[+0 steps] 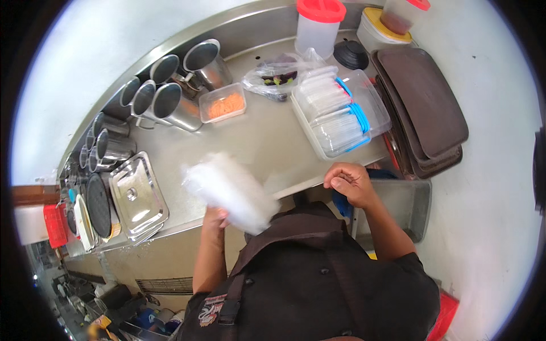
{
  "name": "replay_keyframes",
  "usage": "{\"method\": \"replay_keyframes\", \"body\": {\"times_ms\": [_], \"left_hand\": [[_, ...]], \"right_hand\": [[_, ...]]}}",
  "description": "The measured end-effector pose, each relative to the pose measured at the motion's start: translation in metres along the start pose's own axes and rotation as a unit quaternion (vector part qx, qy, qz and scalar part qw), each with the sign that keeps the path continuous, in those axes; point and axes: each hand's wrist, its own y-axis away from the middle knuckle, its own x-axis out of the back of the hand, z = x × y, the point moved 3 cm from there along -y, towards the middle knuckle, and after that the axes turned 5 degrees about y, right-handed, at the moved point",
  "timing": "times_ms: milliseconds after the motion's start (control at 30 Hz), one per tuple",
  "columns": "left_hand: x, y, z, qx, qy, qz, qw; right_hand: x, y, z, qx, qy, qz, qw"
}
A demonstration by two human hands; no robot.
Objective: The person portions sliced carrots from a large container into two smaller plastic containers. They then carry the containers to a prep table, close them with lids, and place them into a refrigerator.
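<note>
My left hand (pixel 216 217) grips one end of a blurred bundle of whitish clear plastic (pixel 232 192), held over the counter's front edge. My right hand (pixel 350 183), fingers curled, is at the front edge near a white tray (pixel 309 128); whether anything lies inside the fingers cannot be told. In that tray stand stacks of clear plastic packs with blue edges (pixel 337 128). A clear tub of shredded orange food (pixel 226 106) sits beside steel jugs (pixel 170 104). Behind the tray's left side lies a clear bag with dark purple produce (pixel 279 79).
Brown serving trays (pixel 426 102) are stacked at the right. Steel lids (pixel 138 196) lie at the left, near more jugs (pixel 113 145). A red-lidded container (pixel 318 32) and a black bowl (pixel 351 54) stand at the back. A grey bin (pixel 394 213) is below the right forearm.
</note>
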Motion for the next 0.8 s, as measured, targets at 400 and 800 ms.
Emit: {"method": "replay_keyframes", "body": {"times_ms": [400,800], "left_hand": [[-0.078,-0.099,-0.104,0.058,-0.182,0.189,0.963],[-0.082,-0.076,-0.097,-0.043,-0.258,0.205,0.943]], "right_hand": [[-0.044,-0.063,0.134,-0.253,-0.049,0.046,0.965],[-0.047,-0.048,0.14,0.07,0.399,0.089,0.91]]}}
